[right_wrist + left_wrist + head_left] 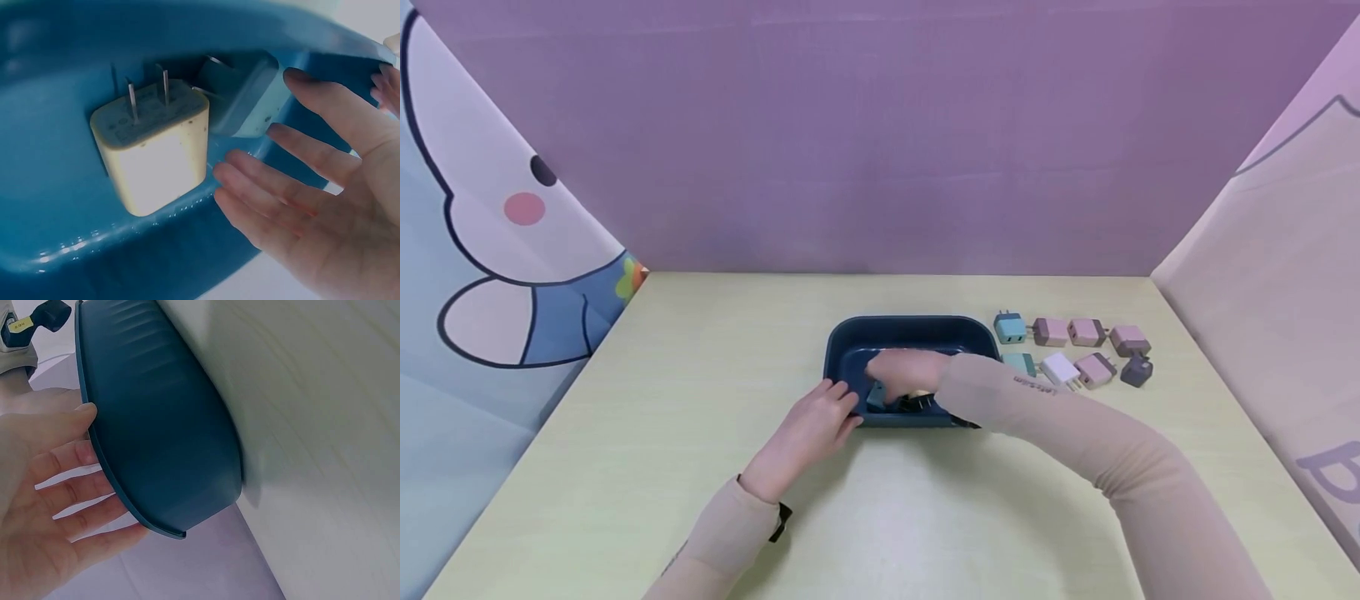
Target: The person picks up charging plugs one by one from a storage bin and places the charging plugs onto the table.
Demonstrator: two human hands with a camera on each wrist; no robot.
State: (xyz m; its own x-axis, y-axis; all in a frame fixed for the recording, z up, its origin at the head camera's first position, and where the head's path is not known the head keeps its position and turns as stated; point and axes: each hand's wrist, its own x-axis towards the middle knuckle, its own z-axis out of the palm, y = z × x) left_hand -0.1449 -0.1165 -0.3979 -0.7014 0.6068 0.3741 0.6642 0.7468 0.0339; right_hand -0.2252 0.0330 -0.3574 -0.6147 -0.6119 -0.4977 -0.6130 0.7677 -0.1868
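Dark blue tray [910,329] at table [625,467] centre, left hand [808,429] with relaxed straight fingers touching its near-left rim, right hand [910,371] released, fingers straight inside tray beside cream plug adapter [153,147] and teal adapter [244,100], row of pink, white, teal chargers [1075,350] right of tray.

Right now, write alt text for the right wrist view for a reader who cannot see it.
An open right hand reaches into a dark blue tray toward two plug-in chargers lying close together. The cream charger shows its two metal prongs; the grey-blue charger lies just behind it, nearest the fingertips.
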